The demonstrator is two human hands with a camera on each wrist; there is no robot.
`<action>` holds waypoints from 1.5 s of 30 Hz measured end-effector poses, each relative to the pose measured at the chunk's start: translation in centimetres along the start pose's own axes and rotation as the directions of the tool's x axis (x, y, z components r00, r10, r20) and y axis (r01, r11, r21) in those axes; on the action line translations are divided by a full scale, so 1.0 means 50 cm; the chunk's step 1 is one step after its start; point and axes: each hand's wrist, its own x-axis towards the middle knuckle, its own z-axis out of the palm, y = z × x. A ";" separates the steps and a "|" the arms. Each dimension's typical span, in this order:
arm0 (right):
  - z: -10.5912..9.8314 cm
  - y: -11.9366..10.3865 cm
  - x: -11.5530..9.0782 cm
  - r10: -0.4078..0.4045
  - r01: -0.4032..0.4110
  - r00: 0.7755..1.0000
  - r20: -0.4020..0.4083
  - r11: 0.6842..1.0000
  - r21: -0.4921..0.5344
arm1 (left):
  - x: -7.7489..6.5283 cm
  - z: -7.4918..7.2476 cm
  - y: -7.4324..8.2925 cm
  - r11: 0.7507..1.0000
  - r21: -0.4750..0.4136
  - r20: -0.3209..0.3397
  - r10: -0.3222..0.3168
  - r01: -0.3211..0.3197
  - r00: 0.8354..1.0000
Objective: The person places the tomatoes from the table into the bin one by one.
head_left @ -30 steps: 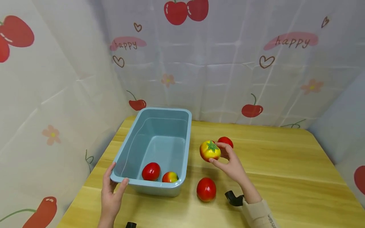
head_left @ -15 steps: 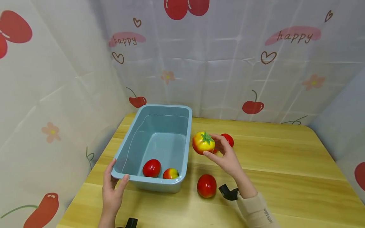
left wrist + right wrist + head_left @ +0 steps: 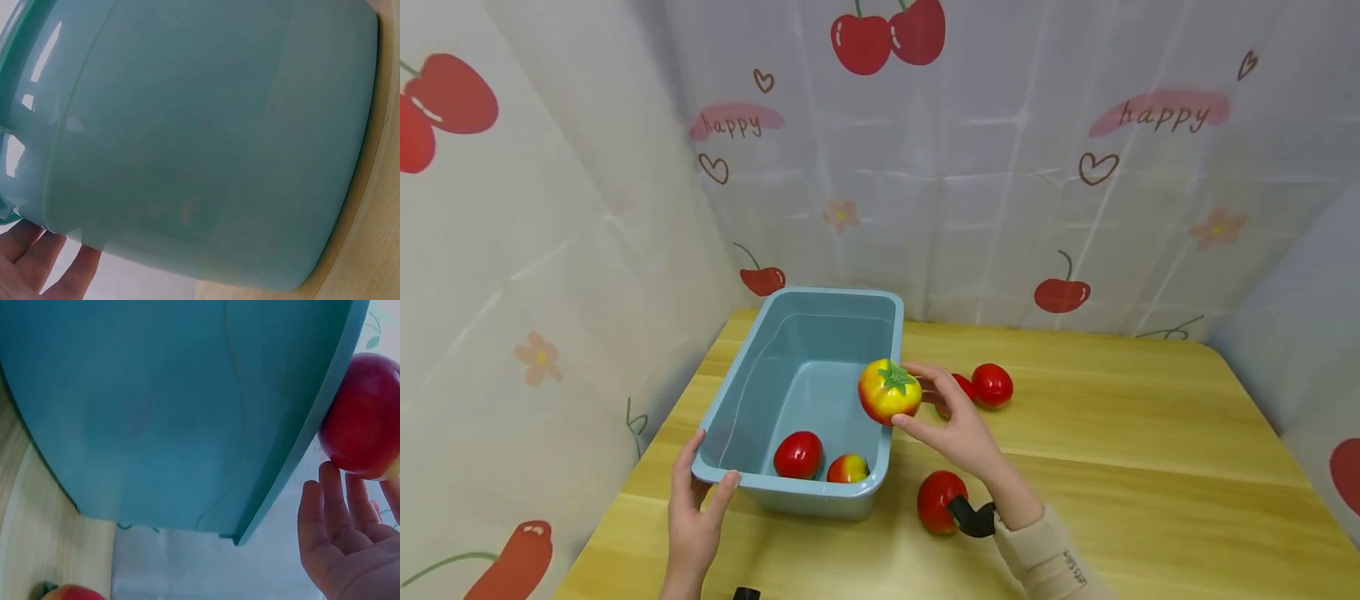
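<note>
My right hand (image 3: 958, 429) pinches a yellow-and-red tomato (image 3: 883, 400) with a green star-shaped leaf, thumb in front and fingers behind. The tomato hangs over the right rim of a blue-grey plastic basin (image 3: 897, 333). In the right wrist view its red underside (image 3: 365, 419) overlaps the rim, above my fingers. My left hand (image 3: 692, 517) grips the basin's near left corner, thumb on the front rim and fingers along the left side. Inside the basin, near the front wall, lie a red round fruit (image 3: 798, 455) and a smaller red-and-yellow fruit (image 3: 847, 468).
On the wooden table (image 3: 1112, 433), right of the basin, sits a red fruit (image 3: 934, 500), partly covered by a black wrist mount (image 3: 973, 518). Farther back, a red fruit (image 3: 992, 386) lies beside another, partly behind my right hand. A cherry-print curtain (image 3: 985, 208) encloses the table.
My right hand has carried the tomato leftward, from above the table to over the basin's right rim. The left hand keeps its hold on the corner. The camera view has shifted slightly.
</note>
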 end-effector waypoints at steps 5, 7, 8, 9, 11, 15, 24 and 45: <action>0.015 -0.044 -0.003 -0.023 0.024 0.998 0.056 0.999 -0.024 | -0.004 -0.001 -0.002 1.000 0.010 -0.004 -0.004 0.004 1.000; 0.018 -0.051 -0.001 -0.020 0.022 0.997 0.071 0.999 -0.035 | -0.001 0.001 -0.003 1.000 -0.002 -0.008 0.015 -0.015 1.000; 0.019 -0.054 0.000 -0.024 0.027 0.997 0.078 0.999 -0.040 | 0.000 0.003 -0.003 1.000 -0.009 -0.010 0.026 -0.026 1.000; 0.020 -0.056 0.001 -0.028 0.032 0.996 0.086 0.999 -0.043 | 0.002 0.004 -0.003 0.999 -0.014 -0.011 0.037 -0.037 0.999; 0.021 -0.058 0.002 -0.026 0.031 0.994 0.103 0.998 -0.051 | 0.007 0.008 -0.003 0.998 -0.026 -0.011 0.051 -0.051 0.999; 0.022 -0.059 0.000 -0.010 0.019 0.989 0.148 0.998 -0.054 | 0.013 0.012 -0.003 0.998 -0.029 -0.003 0.053 -0.053 0.999; 0.030 0.022 -0.006 -0.068 0.080 0.979 0.191 0.995 -0.055 | 0.010 0.010 0.000 0.999 -0.021 0.004 0.039 -0.039 0.999; -0.006 0.039 -0.068 -0.114 0.119 0.992 0.059 0.987 -0.107 | -0.001 0.001 0.000 1.000 0.023 -0.006 -0.011 0.011 1.000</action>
